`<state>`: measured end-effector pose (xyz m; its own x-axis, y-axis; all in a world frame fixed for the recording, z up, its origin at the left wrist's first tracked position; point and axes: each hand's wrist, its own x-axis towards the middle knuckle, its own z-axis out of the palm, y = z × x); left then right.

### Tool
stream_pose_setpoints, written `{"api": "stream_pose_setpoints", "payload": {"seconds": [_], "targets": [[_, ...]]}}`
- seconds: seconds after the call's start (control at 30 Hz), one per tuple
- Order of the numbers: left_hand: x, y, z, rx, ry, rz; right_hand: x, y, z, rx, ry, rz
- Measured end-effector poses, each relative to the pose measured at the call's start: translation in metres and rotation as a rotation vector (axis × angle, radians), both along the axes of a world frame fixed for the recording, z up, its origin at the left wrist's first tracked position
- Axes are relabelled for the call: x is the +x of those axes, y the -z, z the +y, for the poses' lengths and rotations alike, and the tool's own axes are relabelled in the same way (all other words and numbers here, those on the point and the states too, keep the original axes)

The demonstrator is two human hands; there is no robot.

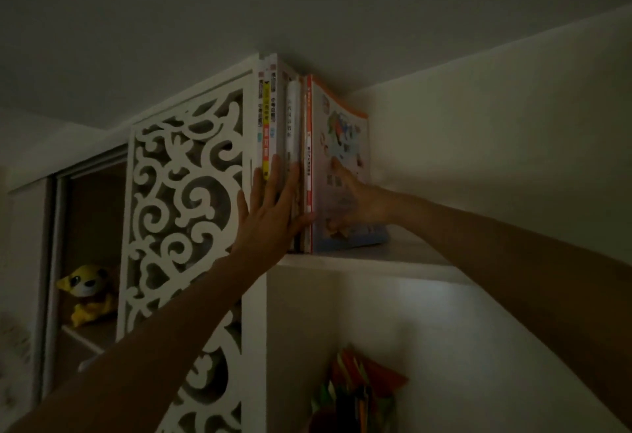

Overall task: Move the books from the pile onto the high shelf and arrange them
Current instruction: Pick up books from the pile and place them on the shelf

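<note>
Several books stand upright in a row on the high white shelf (393, 255), close under the ceiling. The leftmost ones show white and yellow spines (267, 118). The rightmost is a large picture book (342, 131) with an orange spine and a colourful cover facing right. My left hand (270, 213) lies flat with straight fingers against the spines of the row. My right hand (355, 200) presses flat on the picture book's cover, fingers pointing up. The pile the books come from is out of view.
A white carved fretwork panel (184, 200) stands just left of the books. Behind it, a cabinet shelf holds a yellow plush toy (87, 292). Under the high shelf, coloured paper items (362, 388) stick up. The room is dim.
</note>
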<state>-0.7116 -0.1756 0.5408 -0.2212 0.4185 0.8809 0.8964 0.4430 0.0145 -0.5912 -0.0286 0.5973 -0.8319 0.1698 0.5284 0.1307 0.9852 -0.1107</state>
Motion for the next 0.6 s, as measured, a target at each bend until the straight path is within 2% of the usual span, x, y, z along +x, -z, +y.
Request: {"api": "stream_pose_setpoints", "payload": {"seconds": [0.03, 0.1, 0.17, 0.27, 0.33, 0.47, 0.6], "targets": [[0.004, 0.0, -0.002, -0.012, 0.005, -0.013, 0.003, -0.001, -0.007, 0.066, -0.013, 0.0], [0.016, 0.001, -0.004, -0.016, 0.008, -0.059, 0.006, 0.012, -0.013, -0.071, -0.002, 0.073], [0.036, 0.006, -0.008, 0.069, 0.043, -0.03, 0.036, 0.017, -0.031, 0.073, 0.117, 0.126], [0.081, 0.024, -0.012, 0.208, 0.34, 0.085, 0.077, 0.03, -0.047, -0.116, 0.083, 0.383], [0.117, 0.044, -0.012, 0.229, 0.553, -0.003, 0.117, 0.044, -0.056, -0.112, 0.074, 0.483], [0.19, 0.1, -0.005, 0.104, 0.829, -0.2, 0.223, 0.096, -0.079, -0.136, 0.115, 0.607], [0.268, 0.179, 0.007, -0.114, 1.08, -0.277, 0.338, 0.193, -0.084, -0.248, 0.355, 0.452]]}}
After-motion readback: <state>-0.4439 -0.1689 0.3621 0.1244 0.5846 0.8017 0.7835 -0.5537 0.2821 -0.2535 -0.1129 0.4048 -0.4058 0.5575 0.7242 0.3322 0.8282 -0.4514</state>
